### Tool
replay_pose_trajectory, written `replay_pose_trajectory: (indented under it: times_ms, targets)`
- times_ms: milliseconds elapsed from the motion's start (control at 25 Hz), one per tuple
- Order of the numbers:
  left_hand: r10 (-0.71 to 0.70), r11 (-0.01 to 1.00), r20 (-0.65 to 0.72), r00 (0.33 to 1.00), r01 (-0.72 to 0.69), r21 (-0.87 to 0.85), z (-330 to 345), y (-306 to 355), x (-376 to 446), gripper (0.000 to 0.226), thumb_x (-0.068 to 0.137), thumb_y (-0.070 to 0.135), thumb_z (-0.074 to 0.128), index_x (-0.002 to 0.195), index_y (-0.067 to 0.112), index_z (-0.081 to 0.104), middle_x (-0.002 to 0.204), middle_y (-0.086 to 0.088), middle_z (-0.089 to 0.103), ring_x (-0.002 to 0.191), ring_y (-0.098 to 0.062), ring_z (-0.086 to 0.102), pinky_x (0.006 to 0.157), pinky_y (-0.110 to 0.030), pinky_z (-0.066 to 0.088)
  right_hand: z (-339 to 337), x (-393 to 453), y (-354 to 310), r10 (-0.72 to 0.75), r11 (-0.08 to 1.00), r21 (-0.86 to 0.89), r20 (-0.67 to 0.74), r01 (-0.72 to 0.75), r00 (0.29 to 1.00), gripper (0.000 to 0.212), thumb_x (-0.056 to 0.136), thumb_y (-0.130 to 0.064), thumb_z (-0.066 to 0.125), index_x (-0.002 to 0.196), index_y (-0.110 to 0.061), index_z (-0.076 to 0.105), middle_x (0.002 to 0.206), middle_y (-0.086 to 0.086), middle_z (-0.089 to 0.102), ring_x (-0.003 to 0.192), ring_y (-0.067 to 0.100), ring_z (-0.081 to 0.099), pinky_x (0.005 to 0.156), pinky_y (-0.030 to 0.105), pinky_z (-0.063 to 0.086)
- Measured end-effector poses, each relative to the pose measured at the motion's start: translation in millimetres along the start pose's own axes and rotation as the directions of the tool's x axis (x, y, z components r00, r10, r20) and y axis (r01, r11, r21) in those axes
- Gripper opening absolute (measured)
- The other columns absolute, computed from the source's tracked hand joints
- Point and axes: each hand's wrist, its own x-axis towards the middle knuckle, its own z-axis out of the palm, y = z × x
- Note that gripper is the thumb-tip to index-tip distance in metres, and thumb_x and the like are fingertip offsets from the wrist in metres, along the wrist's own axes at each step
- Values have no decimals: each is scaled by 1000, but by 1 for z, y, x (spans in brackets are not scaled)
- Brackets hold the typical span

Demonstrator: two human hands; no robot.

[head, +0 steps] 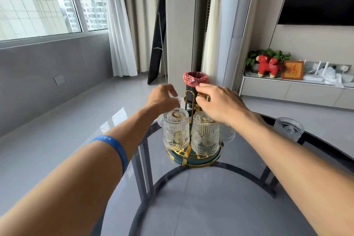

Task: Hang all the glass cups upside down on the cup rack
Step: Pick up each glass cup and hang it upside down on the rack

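Note:
The cup rack (193,159), with a gold wire frame and a dark green round base, stands on the glass table. Two ribbed glass cups hang upside down at its front, one on the left (175,130) and one on the right (205,134). Parts of two more cups show behind them, at the left (160,120) and at the right (227,133). My left hand (162,98) is above the rack's far left side, closed on a clear glass cup (174,98) that is mostly hidden by my fingers. My right hand (216,104) pinches a gold arm (201,95) of the rack. One upright glass cup (288,128) stands on the table at the right.
The round glass table (201,197) has a dark metal frame under it. Behind the rack on the floor stands a black bin (195,80) with a red bag. A low white cabinet (295,90) with a red toy and plants runs along the right wall.

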Motion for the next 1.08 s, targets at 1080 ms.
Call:
replay_pose_trajectory:
  times_ms: [1080]
  targets:
    - [556, 781, 284, 781, -608, 143, 13, 47, -56, 61, 87, 39, 35, 146, 23, 41, 158, -3, 31, 148, -15, 19, 120, -48, 5, 24, -48, 78, 269, 961, 103, -129, -257, 955, 47, 75, -55, 68, 112, -31, 55, 102, 3, 66, 100, 30, 56, 70, 35, 44]
